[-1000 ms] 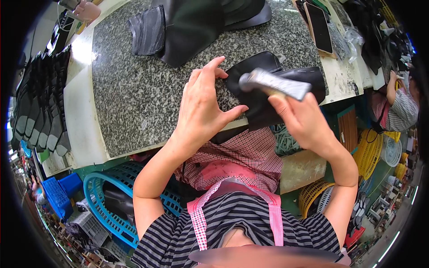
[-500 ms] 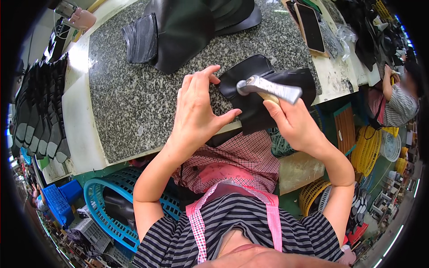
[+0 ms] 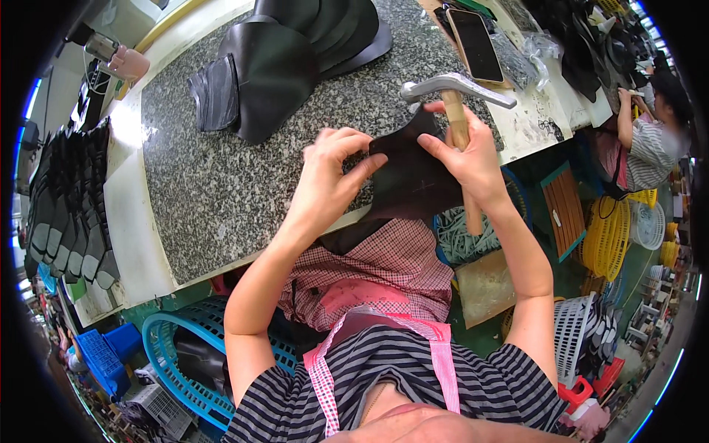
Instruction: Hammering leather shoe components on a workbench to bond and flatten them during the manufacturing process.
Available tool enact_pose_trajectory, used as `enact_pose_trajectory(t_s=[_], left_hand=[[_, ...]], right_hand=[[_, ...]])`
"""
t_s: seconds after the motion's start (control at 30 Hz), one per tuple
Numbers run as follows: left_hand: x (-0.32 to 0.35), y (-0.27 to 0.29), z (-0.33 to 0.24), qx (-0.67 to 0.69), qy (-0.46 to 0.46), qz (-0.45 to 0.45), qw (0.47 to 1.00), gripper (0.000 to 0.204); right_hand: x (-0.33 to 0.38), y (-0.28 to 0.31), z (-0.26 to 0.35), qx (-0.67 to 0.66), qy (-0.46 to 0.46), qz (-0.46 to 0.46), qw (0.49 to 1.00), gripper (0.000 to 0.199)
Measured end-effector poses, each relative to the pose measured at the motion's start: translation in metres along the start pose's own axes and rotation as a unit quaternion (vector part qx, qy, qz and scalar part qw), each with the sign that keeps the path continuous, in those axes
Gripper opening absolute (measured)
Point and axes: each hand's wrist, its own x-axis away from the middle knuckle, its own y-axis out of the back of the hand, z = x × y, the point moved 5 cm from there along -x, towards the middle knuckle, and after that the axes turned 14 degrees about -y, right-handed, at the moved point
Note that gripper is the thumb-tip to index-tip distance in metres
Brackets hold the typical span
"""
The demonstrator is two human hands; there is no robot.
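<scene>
**Two things in the right hand: a hammer and the edge of a black piece**

Head view: the black piece hangs between the two hands at the near edge of the table, its lower end above the person's lap. The left hand pinches its left edge, thumb on the near face and fingertips curled close to it. The right hand is clasped around the hammer's handle, with its thumb pressed on the piece's upper right part.

The piece is thin, bendy and leathery, dull on the face that shows, with a curved upper edge. The hammer has a pale wooden handle and a curved grey metal head, one end rounded, the other drawn out. Speckled grey stone tops the table; farther back lie smooth, rounded black sheets beside a ridged black stack.

A faint pale cross-like mark shows on the piece. Dark scribbles on the white table border are too small to read.
</scene>
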Motion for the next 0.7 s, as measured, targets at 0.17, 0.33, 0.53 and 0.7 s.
enact_pose_trajectory(t_s=[0.17,0.33,0.53,0.7], left_hand=[[0.021,0.0,-0.008,0.409,0.2,-0.077,0.887,0.018],[0.043,0.016,-0.028,0.551,0.212,-0.064,0.804,0.031],[0.074,0.032,-0.031,0.362,0.22,-0.005,0.906,0.019],[0.083,0.015,-0.046,0.356,0.221,-0.013,0.908,0.016]], right_hand=[[0.004,-0.001,-0.004,-0.074,-0.063,0.032,0.995,0.053],[0.027,-0.019,-0.021,-0.125,-0.17,0.169,0.963,0.051],[0.043,-0.009,0.02,-0.118,0.075,0.076,0.987,0.056],[0.059,-0.038,0.017,-0.01,-0.039,0.253,0.967,0.045]])
